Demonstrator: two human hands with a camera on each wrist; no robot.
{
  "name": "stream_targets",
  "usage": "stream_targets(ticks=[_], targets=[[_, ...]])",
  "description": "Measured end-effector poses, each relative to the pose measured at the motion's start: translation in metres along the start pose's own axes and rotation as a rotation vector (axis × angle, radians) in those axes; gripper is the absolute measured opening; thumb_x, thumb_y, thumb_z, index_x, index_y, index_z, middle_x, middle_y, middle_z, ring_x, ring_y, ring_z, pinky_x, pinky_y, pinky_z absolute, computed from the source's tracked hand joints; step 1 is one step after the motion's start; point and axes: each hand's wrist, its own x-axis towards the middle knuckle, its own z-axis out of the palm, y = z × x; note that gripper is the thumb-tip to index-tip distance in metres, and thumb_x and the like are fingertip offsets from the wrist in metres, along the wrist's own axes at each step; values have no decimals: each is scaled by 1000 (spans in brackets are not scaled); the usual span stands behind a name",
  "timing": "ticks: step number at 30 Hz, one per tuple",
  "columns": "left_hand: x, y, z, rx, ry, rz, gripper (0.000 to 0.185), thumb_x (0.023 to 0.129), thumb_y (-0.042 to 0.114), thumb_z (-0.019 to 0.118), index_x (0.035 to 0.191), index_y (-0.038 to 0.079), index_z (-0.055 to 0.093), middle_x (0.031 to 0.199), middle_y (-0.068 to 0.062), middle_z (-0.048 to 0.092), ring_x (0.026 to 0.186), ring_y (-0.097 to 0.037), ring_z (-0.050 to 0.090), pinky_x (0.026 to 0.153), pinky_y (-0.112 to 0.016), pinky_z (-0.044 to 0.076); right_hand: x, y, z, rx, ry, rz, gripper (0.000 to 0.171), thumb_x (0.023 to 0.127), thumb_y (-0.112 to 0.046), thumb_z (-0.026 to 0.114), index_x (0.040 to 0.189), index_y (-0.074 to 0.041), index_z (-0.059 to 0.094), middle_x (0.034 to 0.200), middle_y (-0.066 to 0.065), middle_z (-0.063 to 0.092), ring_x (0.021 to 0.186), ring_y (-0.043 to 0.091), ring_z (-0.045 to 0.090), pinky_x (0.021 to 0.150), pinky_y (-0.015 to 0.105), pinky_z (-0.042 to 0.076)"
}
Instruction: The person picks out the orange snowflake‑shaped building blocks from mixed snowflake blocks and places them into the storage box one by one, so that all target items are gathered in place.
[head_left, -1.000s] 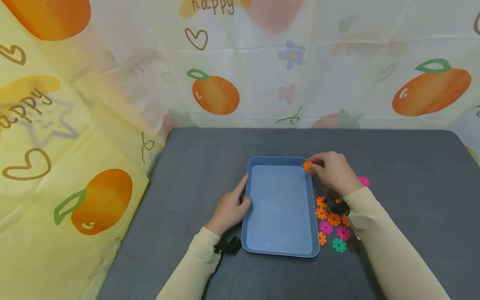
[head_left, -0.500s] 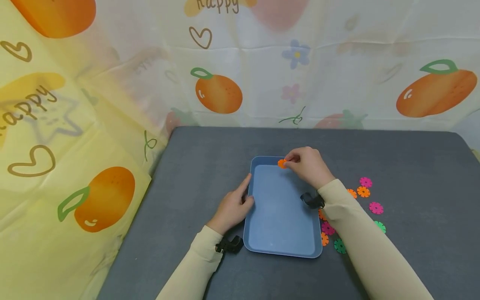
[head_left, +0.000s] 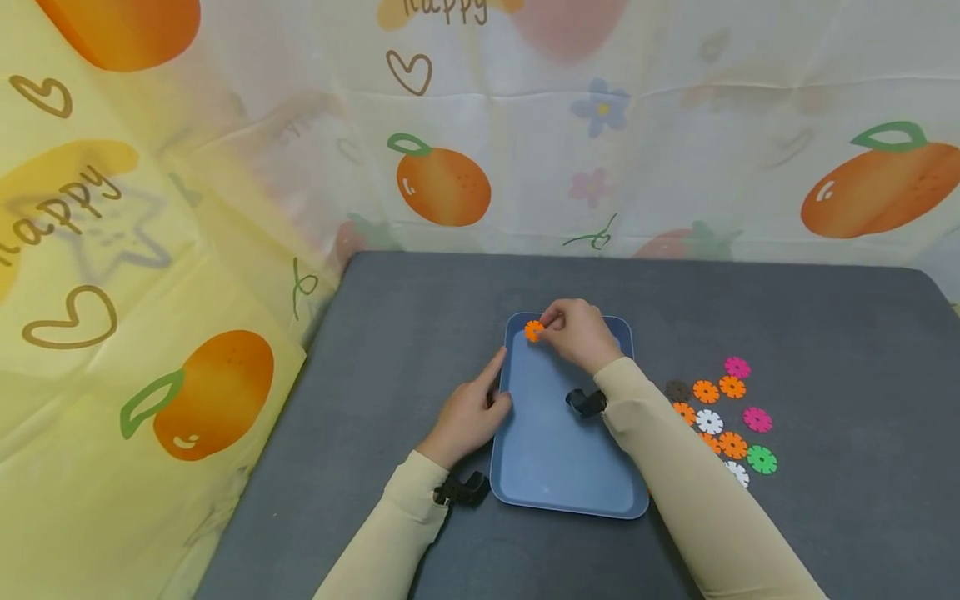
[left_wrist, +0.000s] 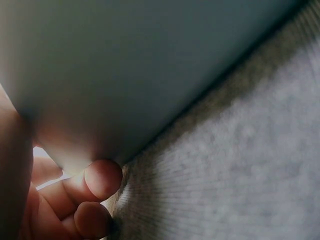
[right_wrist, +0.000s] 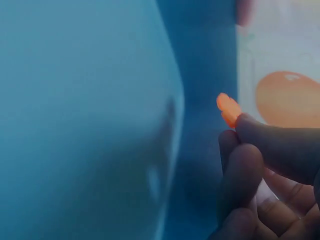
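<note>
In the head view my right hand (head_left: 581, 335) pinches an orange flower-shaped disc (head_left: 533, 331) over the far left corner of a blue rectangular tray (head_left: 558, 483). The right wrist view shows the notched orange disc (right_wrist: 229, 110) between thumb and fingertip, close to the tray wall (right_wrist: 207, 65). My left hand (head_left: 467, 419) holds the tray's left side, index finger stretched along the edge and thumb at the rim. Up close in the left wrist view, curled fingertips (left_wrist: 103, 178) press at the tray's outer wall (left_wrist: 150, 65).
Right of the tray lie several loose flower discs, including a pink disc (head_left: 757, 419), a green disc (head_left: 762, 459), a white disc (head_left: 708, 422) and a dark disc (head_left: 678, 392). My right sleeve (head_left: 697, 492) covers part of them. A patterned cloth (head_left: 517, 167) hangs behind the grey table (head_left: 840, 350).
My right hand has carried the orange disc leftward from the tray's far right corner to its far left corner. The left hand stays at the tray's side.
</note>
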Motion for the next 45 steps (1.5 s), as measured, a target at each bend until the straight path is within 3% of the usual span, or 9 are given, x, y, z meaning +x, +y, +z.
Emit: stream_targets(ticks=[20,32,45], targets=[[-2,3,1,-13,1,3,71,100,17,57,167,18,32,67,3,52,50,-8,40,49,-26,35,6,11,24,163,-2,75,18,96,-19,77,105,-4,72,89,11,76,63,19,65,62,33,52],[-1,1,0,-19,-7,-5,72,101,18,56,168,21,31,68,2,52,50,-9,40,49,-27,33,10,11,29,135,17,67,17,96,-22,77,101,-7,73,84,8,75,62,19,66,61,34,52],[-1,-1,0,-9,6,2,72,100,18,57,167,20,32,69,3,52,50,-7,40,49,-26,33,6,8,25,123,-45,67,20,98,-23,74,109,-6,73,82,6,74,64,18,66,64,33,51]])
